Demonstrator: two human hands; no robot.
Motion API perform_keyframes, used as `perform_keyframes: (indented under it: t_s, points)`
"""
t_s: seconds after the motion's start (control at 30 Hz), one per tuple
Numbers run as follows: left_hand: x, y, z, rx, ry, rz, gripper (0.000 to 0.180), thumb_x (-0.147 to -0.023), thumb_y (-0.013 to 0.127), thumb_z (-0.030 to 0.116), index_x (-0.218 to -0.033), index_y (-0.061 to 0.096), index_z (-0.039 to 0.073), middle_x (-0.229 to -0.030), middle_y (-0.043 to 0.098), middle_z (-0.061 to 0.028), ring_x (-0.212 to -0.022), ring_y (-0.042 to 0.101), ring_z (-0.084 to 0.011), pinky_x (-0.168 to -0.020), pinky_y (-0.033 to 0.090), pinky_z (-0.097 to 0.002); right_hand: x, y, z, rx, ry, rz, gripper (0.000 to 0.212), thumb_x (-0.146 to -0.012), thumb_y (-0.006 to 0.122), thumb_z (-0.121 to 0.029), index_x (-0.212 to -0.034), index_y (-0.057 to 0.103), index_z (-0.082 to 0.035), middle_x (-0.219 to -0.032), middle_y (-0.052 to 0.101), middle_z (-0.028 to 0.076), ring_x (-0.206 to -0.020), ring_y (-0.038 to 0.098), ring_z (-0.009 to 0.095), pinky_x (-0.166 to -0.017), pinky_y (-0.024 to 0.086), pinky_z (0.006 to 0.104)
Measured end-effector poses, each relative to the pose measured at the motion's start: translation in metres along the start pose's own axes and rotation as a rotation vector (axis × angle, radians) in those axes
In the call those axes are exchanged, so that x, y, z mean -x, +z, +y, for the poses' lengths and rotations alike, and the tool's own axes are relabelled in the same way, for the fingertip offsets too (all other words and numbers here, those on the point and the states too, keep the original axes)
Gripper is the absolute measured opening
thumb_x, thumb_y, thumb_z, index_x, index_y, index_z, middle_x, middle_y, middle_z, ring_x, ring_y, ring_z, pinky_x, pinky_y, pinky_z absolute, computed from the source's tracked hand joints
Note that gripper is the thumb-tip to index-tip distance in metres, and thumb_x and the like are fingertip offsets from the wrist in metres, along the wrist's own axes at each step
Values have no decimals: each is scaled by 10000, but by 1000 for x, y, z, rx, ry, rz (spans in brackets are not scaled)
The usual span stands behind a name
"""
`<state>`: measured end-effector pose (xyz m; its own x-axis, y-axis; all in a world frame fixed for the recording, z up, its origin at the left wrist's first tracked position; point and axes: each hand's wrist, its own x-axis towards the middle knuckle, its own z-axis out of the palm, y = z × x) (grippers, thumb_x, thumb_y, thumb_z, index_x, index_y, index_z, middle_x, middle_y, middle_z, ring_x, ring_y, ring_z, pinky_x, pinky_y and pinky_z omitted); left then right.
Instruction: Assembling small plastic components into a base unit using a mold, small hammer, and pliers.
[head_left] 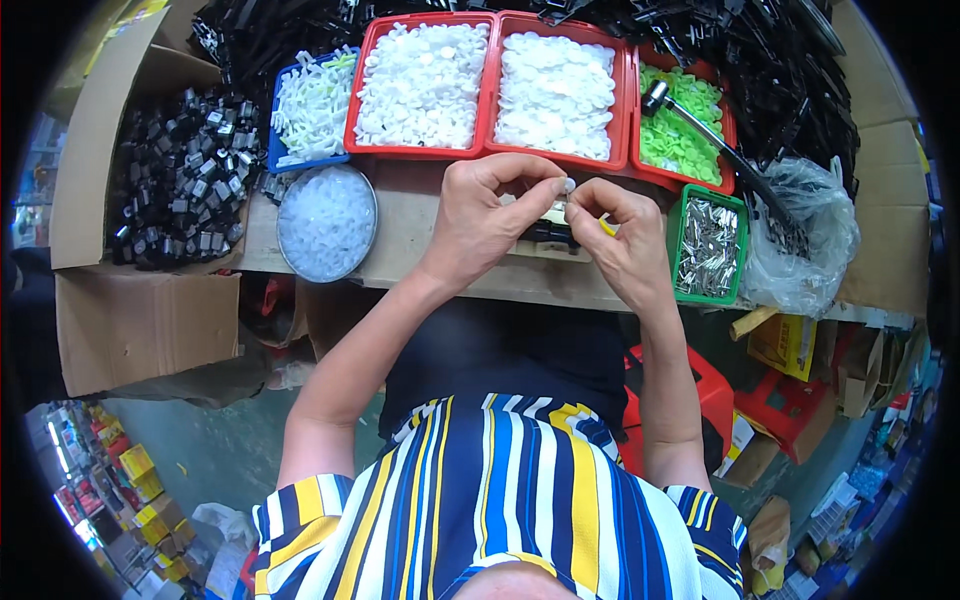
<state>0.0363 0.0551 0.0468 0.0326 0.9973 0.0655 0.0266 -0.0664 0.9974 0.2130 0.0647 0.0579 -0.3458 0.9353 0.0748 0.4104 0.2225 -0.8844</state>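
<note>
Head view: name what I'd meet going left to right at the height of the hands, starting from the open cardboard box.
Open cardboard box of dark parts → round dish of whitish pieces → left hand → right hand → green tray of metal pieces → clear plastic bag.

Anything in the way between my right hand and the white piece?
Nothing visible: the right hand has its fingertips close beside the white piece, pinched by the left hand. Whether the right fingertips touch it is too small to tell.
</note>
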Motion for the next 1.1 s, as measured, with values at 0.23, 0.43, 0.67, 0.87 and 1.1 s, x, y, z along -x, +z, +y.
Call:
perform_keyframes:
  t_s: [0.23, 0.43, 0.67, 0.87, 1.1]
  points:
    - [2, -7, -7, -254, 371, 31, 98, -802, 701, 7, -896, 718, -19, -817, 702, -108, -729, 653, -186, -653, 517, -296, 0, 8, 11, -189, 57, -77, 127, -910, 603, -99, -836, 615, 4, -710, 566, -6, -635, 524, 52, -572, 417, 222]
    - [5, -7, -5, -540, 755, 38, 149, -742, 725, -29, -882, 677, -22, -819, 662, -117, -777, 648, -257, -692, 529, -349, 1, 12, 8, -623, 219, -125, 146, -939, 626, -135, -886, 623, 2, -744, 584, 0, -670, 536, 58, -623, 433, 212]
    - [12, -7, -10, -403, 609, 57, 159, -748, 728, -55, -897, 687, -19, -829, 674, -129, -776, 652, -268, -686, 530, -344, 13, 11, 7, -467, 146, 23, 113, -905, 686, -112, -918, 655, -3, -802, 624, 2, -718, 565, 77, -638, 445, 233]
    - [21, -4, -10, -391, 553, 35, 160, -750, 731, -60, -899, 689, -18, -834, 679, -135, -777, 657, -271, -678, 526, -342, 14, 12, 10, -35, -251, 178, 118, -803, 722, 17, -894, 646, 14, -823, 637, 82, -718, 618, 169, -633, 473, 295]
    - [31, -10, -19, -372, 466, 31, 181, -739, 738, -78, -906, 703, -17, -867, 693, -120, -812, 666, -244, -713, 529, -329, 13, 25, 16, 22, -325, 156, 133, -791, 715, 25, -896, 637, 0, -822, 612, 105, -712, 631, 230, -635, 479, 334]
